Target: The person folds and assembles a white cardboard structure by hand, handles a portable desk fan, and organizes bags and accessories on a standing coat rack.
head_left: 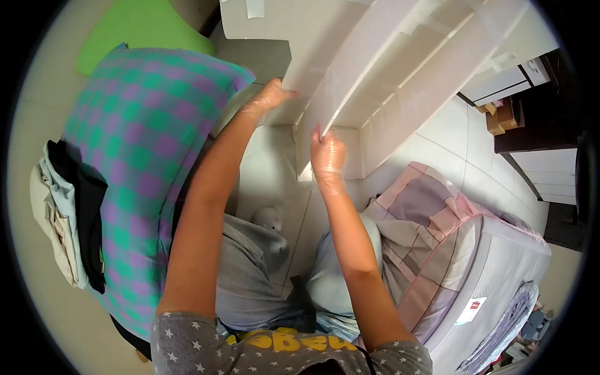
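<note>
A large white structure of several long boards (356,69) stands tilted in front of me, its lower end close to the tiled floor. My left hand (270,97), in a clear plastic glove, is at the left edge of its wide side board (312,56). The thumb lies on the board's face and the other fingers are partly hidden. Lower and to the right, my right hand (329,155), also in a clear glove, is closed around the near end of a middle board, thumb pointing up.
On my left is a green and purple checked cushion (150,119), with folded clothes (62,212) beside it and a green chair (140,28) behind. A bed with a pink and grey quilt (431,231) stands at right. Cabinets (506,84) and cardboard boxes (502,119) are farther right.
</note>
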### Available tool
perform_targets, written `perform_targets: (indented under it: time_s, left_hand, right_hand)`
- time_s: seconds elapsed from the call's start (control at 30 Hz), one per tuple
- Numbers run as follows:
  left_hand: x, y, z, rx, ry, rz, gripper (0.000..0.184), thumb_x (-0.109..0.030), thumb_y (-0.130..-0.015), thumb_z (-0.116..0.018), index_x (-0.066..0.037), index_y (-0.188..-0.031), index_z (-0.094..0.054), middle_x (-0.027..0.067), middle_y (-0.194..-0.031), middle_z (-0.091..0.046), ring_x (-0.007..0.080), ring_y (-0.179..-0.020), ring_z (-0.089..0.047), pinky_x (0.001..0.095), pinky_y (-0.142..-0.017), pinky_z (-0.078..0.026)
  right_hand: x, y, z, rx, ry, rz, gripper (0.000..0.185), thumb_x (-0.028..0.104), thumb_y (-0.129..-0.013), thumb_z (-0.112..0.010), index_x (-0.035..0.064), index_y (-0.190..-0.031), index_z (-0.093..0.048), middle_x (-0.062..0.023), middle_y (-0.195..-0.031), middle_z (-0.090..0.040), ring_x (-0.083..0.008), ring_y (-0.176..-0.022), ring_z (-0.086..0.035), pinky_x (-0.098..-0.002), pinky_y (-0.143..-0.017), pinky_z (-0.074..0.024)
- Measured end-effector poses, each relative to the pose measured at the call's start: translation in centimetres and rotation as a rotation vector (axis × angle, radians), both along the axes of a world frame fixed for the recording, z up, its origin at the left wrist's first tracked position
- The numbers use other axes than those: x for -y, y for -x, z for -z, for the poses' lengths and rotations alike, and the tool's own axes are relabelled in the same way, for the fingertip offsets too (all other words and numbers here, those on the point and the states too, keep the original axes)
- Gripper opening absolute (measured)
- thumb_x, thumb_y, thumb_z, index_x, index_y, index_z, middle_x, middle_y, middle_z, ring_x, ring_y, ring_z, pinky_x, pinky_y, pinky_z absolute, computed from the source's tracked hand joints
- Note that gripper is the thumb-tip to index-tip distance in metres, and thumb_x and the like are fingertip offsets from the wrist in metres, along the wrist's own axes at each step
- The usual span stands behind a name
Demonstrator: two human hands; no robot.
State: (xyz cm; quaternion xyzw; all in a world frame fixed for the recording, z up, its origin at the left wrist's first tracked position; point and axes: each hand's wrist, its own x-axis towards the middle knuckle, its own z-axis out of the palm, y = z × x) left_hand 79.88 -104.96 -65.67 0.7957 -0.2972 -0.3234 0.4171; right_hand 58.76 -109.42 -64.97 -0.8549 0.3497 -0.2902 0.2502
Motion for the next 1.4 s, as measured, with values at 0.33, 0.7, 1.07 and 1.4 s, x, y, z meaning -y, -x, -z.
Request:
perform_targets:
  time_s: [0.33, 0.7, 1.07, 1.4]
  left_hand:
    - [0.2, 0.0, 0.7, 0.02, -0.129, -0.07, 0.047, -0.028, -0.075, -0.075, 0.001, -0.11, -0.063, 0.0133, -0.105, -0.066, 0.0219, -0.098, -0.06, 0.0338, -0.087, -0.044]
    - [-0.1, 0.7, -0.8, -0.038, -0.068, 0.032, 0.044, -0.021, -0.075, -0.073, 0.001, -0.112, -0.062, 0.0125, -0.106, -0.066, 0.0212, -0.099, -0.059, 0.0328, -0.089, -0.043]
    - [0.1, 1.5, -2.4, -0.014, -0.08, -0.01, 0.045, -0.025, -0.076, -0.072, 0.0, -0.112, -0.062, 0.0121, -0.103, -0.065, 0.0207, -0.094, -0.059, 0.0332, -0.08, -0.045]
    - [0.2, 1.2, -0.1, 0.027, 0.073, 0.013, 0.05, -0.032, -0.079, -0.072, 0.004, -0.111, -0.059, 0.0135, -0.1, -0.065, 0.02, -0.089, -0.06, 0.0317, -0.083, -0.046]
  right_hand:
    - [0.6, -0.6, 1.0, 0.092, 0.104, -0.045, 0.028, 0.012, -0.082, -0.062, -0.0001, -0.108, -0.061, -0.0154, -0.077, -0.066, -0.0288, -0.056, -0.063, -0.0361, -0.051, -0.0516]
    - [0.8, -0.1, 2.5, 0.117, 0.129, -0.116, 0.028, 0.011, -0.082, -0.063, -0.0019, -0.107, -0.059, -0.0162, -0.076, -0.065, -0.0298, -0.057, -0.063, -0.0366, -0.05, -0.0511]
    - [2.3, 0.6, 1.1, 0.043, 0.006, -0.13, 0.023, 0.016, -0.084, -0.061, 0.0005, -0.101, -0.062, -0.0186, -0.077, -0.065, -0.0337, -0.062, -0.063, -0.0403, -0.057, -0.0514]
    - [3.4, 1.2, -1.8, -0.076, -0.157, -0.134, 0.017, 0.019, -0.085, -0.061, 0.0027, -0.091, -0.064, -0.0215, -0.076, -0.063, -0.0384, -0.069, -0.061, -0.0433, -0.062, -0.0492]
